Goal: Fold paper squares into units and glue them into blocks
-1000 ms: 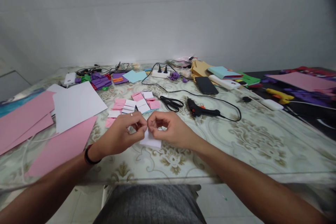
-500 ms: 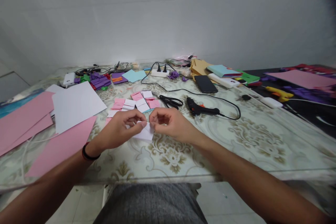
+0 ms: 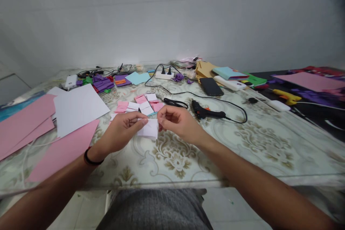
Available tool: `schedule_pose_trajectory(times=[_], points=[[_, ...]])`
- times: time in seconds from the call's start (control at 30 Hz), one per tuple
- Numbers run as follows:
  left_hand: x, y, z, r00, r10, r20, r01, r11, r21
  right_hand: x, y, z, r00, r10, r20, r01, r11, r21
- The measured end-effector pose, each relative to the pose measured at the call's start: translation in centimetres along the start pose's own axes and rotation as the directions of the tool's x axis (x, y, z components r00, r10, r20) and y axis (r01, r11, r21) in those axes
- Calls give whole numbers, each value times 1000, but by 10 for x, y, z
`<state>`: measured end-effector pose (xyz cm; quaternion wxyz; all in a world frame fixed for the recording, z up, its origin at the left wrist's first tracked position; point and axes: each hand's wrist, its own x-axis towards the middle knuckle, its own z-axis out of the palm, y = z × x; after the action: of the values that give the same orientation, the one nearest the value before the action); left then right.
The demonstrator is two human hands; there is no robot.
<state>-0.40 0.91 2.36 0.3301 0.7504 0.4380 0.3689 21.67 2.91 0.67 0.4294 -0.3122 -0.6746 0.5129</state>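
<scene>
A small white piece of paper (image 3: 148, 129) is held just above the patterned tablecloth. My left hand (image 3: 122, 130) pinches its upper left part between thumb and fingers. At the paper's right edge is my right hand (image 3: 178, 121), fingers curled together in a pinch on that edge. Just beyond the hands lie several small folded pink and white papers (image 3: 146, 108), partly hidden by my left hand. Black scissors (image 3: 175, 103) rest behind my right hand, and a black glue gun (image 3: 206, 110) lies to their right.
Large white (image 3: 79, 109) and pink (image 3: 67, 151) sheets cover the left side. At the back are a power strip (image 3: 164, 75), purple strips (image 3: 101, 83) and a black phone (image 3: 211, 86). A cable loops around the glue gun. A yellow glue gun (image 3: 287, 96) lies at the right.
The small paper now shows more of its face, its top edge raised slightly. My right hand has moved a little to the right and up, and my left hand has shifted slightly left.
</scene>
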Motion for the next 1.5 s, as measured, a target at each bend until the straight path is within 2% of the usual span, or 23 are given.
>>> schedule_pose_trajectory(times=[0.17, 0.33, 0.47, 0.57, 0.8, 0.93, 1.07, 1.17, 1.3, 1.4, 1.5], points=[[-2, 1, 3, 1000, 21, 14, -19, 992, -127, 0, 2, 0, 997, -66, -39, 66, 998, 3], [-5, -7, 3, 998, 50, 32, -42, 977, -210, -2, 0, 1, 991, -117, -69, 114, 993, -38], [-7, -10, 4, 998, 50, -32, -55, 980, -190, -4, -3, 4, 982, -183, -54, 176, 978, -110], [-9, -8, 6, 997, 73, -41, -79, 979, -189, -5, -4, 5, 973, -222, -60, 210, 965, -159], [-10, -7, 6, 987, 133, -90, -140, 988, -71, -5, -3, 5, 962, -253, -101, 238, 961, -138], [-11, -4, 3, 983, 181, -36, -183, 981, -65, -5, -3, 5, 961, -252, -112, 236, 962, -139], [-11, -3, 3, 991, 119, 63, -106, 979, -174, -4, -2, 5, 962, -241, -130, 224, 965, -138], [-8, -4, 6, 997, 47, 59, -28, 956, -292, -4, -2, 5, 966, -223, -128, 206, 969, -134], [-4, -4, 7, 999, -24, 32, 34, 921, -389, -5, -2, 4, 969, -247, 1, 241, 946, -218], [-4, -1, 6, 999, -49, -3, 45, 929, -368, -6, -3, 5, 957, -287, 34, 283, 907, -313], [-5, 2, 4, 1000, -15, -18, 9, 958, -288, -5, -3, 6, 953, -302, -12, 277, 888, -367]])
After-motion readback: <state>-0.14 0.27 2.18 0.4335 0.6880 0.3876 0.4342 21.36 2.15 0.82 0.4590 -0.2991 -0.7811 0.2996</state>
